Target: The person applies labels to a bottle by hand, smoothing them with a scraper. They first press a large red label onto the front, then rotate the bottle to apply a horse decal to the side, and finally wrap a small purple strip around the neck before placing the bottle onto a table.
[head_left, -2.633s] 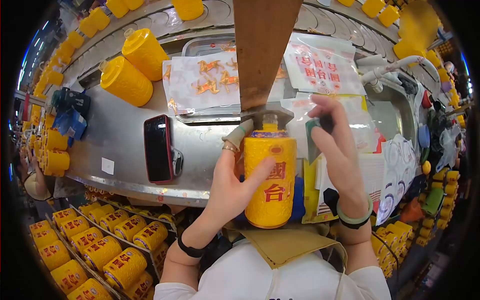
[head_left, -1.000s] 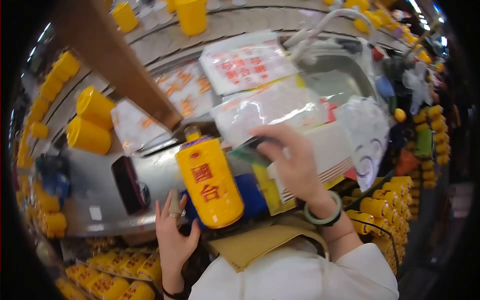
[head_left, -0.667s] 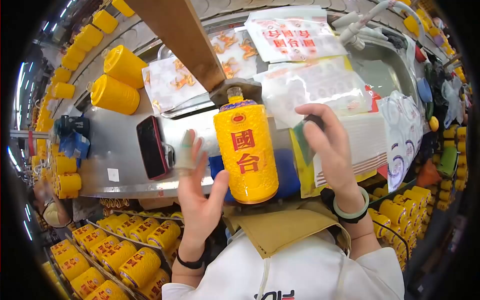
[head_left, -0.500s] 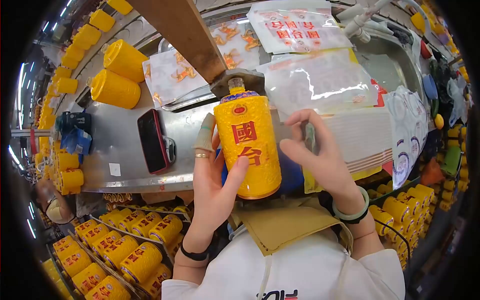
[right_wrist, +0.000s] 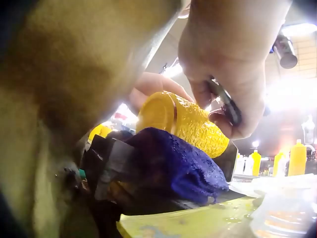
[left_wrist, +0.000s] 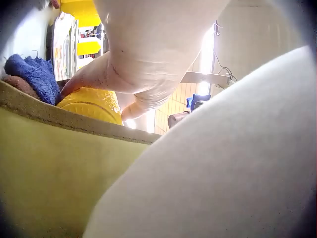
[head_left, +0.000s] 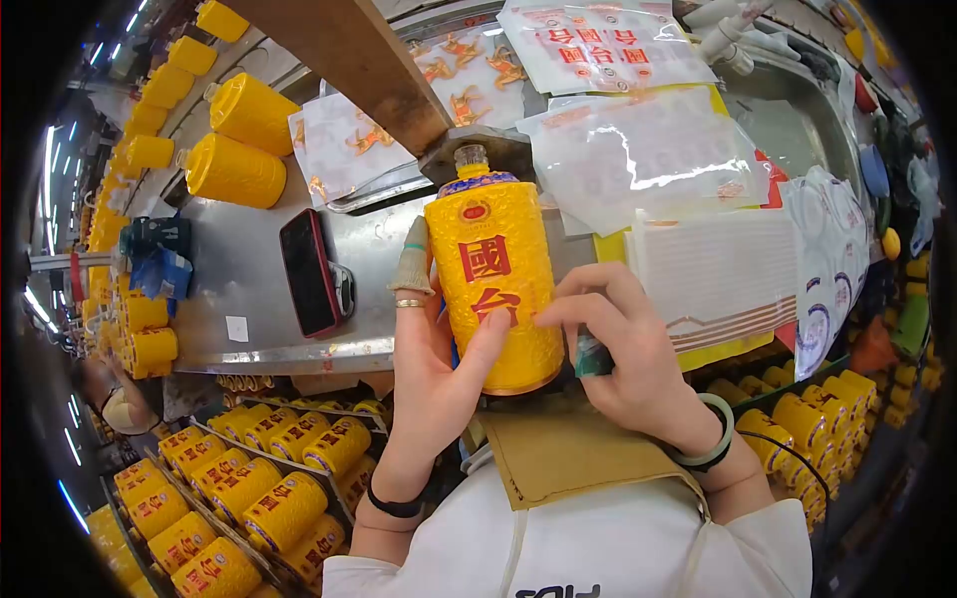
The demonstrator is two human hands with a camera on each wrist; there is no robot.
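Observation:
A yellow embossed bottle (head_left: 518, 349) with red characters and a blue-patterned shoulder lies on its back, its glass neck toward a metal bracket at the foot of a wooden post. My left hand (head_left: 434, 374) grips its left side, thumb over the lower character, with a cloth cot on one finger. At the bottle's right side, the fingertips of my right hand (head_left: 633, 369) are right at the surface near that character. Tucked in the right palm is a flat dark green, black-edged tool (head_left: 593, 356), mostly hidden by the fingers. Blue cloth (right_wrist: 178, 166) pads the bottle from below.
A wooden post (head_left: 349, 65) rises beyond the bottle. Left on the metal bench are a phone (head_left: 307, 271) and two yellow bottles (head_left: 235, 171). Decal sheets (head_left: 608, 45) and a paper stack (head_left: 708, 269) lie to the right. Crates of finished bottles (head_left: 284, 510) stand lower left.
My left hand let go of the bottle, then took hold of its left side again. My right hand has moved down and left to the bottle's side, its tool turned into the palm.

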